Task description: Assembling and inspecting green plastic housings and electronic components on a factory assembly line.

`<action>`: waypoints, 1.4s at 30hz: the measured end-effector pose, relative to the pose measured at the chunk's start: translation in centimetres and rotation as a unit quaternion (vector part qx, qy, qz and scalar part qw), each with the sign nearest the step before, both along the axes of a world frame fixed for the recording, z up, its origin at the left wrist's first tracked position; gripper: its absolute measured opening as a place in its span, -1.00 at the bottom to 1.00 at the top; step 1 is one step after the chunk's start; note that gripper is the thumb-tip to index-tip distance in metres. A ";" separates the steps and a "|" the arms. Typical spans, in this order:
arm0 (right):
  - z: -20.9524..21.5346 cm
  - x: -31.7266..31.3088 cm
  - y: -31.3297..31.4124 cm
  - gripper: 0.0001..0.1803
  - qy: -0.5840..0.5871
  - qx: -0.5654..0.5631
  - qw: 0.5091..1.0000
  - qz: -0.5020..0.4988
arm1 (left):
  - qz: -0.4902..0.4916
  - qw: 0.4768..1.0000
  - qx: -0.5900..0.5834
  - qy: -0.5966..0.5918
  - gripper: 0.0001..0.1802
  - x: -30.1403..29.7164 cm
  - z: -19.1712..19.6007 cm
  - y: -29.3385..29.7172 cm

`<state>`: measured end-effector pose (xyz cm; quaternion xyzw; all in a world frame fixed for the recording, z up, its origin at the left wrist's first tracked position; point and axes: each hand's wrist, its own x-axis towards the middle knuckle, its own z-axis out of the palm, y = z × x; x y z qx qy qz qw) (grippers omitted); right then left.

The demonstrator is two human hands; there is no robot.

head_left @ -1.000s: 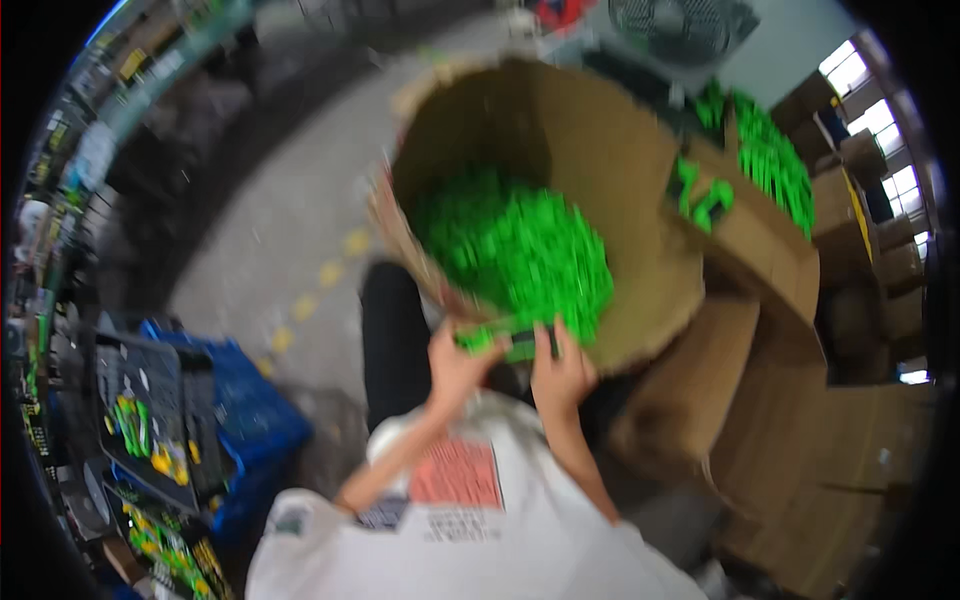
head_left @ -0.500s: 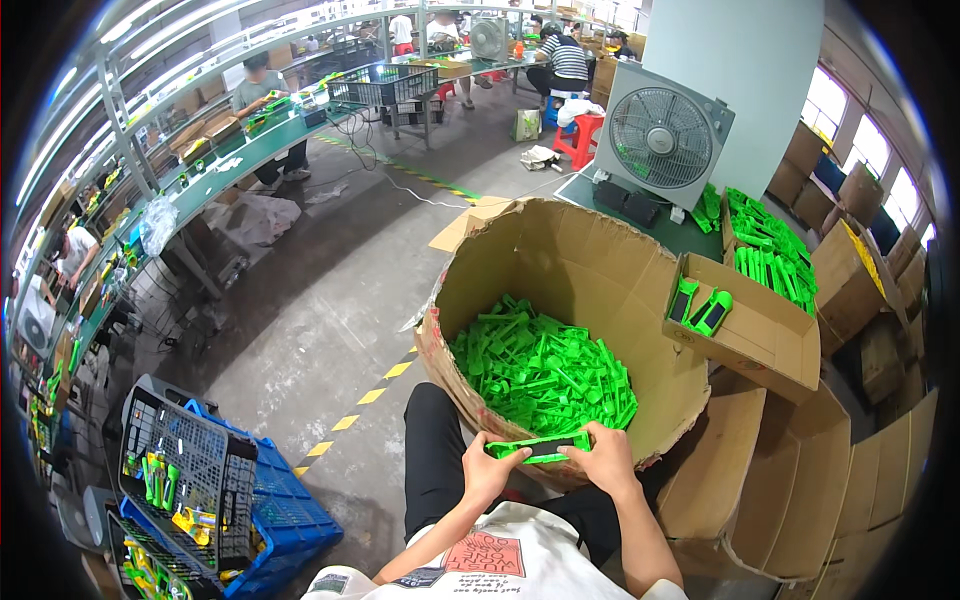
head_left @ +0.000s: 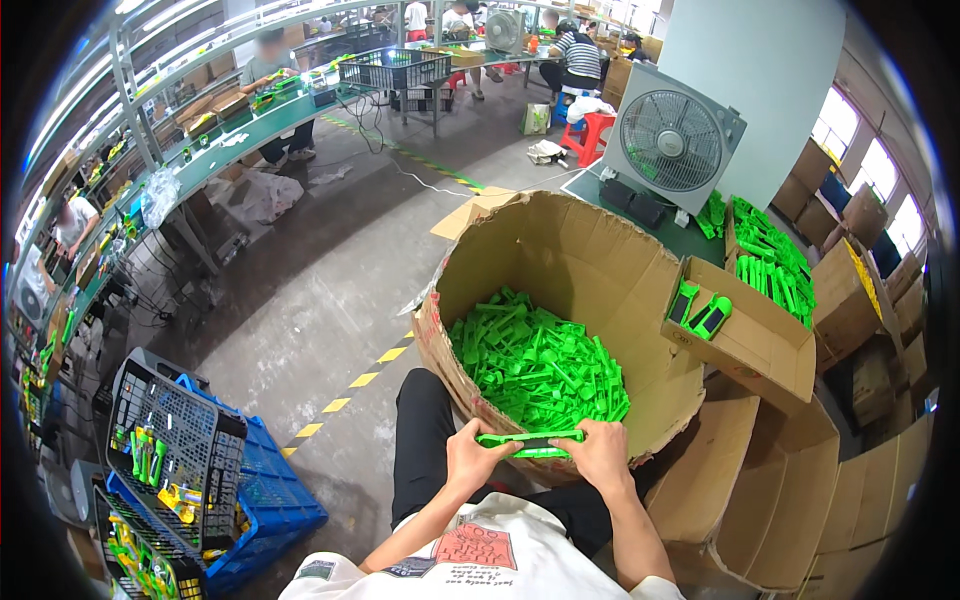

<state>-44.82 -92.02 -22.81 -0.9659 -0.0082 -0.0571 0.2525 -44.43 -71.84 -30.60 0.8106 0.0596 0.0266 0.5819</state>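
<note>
Level in front of my lap is a long green plastic part with a dark panel [head_left: 535,450], held by its two ends. My left hand [head_left: 474,460] pinches one end, and my right hand [head_left: 602,456] grips the other with the thumb along the near side. Just beyond my hands stands a big round-sided cardboard box [head_left: 585,225], its bottom covered by a heap of loose green plastic parts [head_left: 545,365]. On its right rim rests a shallow cardboard tray [head_left: 765,350], where a few green parts with dark panels [head_left: 710,316] lie at the left end.
Right of me are open cardboard cartons [head_left: 770,500]. A grey box fan [head_left: 672,140] stands on a green table beside more green parts [head_left: 765,250]. To my left, a black crate [head_left: 185,440] of green and yellow pieces leans on a blue crate [head_left: 275,490]. Workers sit along far benches.
The green part has been tipped in my hands, so its dark panel shows less and its edge faces up more. My left hand has shifted slightly left; the view has moved a little.
</note>
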 end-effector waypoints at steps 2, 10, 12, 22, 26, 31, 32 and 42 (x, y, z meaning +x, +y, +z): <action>0.0 -0.8 0.1 -0.60 -0.023 0.001 1.000 -0.001 | -0.007 1.000 0.001 -0.019 -0.52 -0.4 0.1 -0.1; -1.7 -3.0 -1.1 -0.78 -0.023 0.040 0.999 -0.009 | -0.030 0.999 -0.015 -0.009 -0.55 -0.7 -0.4 -1.0; -0.9 -2.6 -1.4 -0.77 -0.015 0.069 0.997 0.008 | -0.048 0.997 -0.055 0.005 -0.60 -0.1 -1.2 -0.8; 4.9 -3.5 -4.5 -0.64 0.190 0.422 0.885 0.040 | -0.125 0.954 -0.203 0.184 -0.64 0.1 5.3 -0.6; 4.7 -4.1 -5.1 -0.66 0.208 0.442 0.872 0.040 | -0.128 0.952 -0.208 0.185 -0.64 -0.4 5.3 -0.8; 4.9 -4.4 -5.5 -0.66 0.101 0.306 0.940 0.114 | -0.131 0.958 -0.190 0.173 -0.65 -0.6 5.5 -1.0; 5.8 -4.6 -5.1 -0.65 0.047 0.179 0.970 0.157 | -0.135 0.958 -0.186 0.171 -0.65 -0.7 5.1 -0.8; 1.2 -1.7 -3.8 -0.73 -0.177 -0.195 0.910 0.321 | -0.229 0.853 -0.450 0.132 -0.59 0.2 1.4 1.9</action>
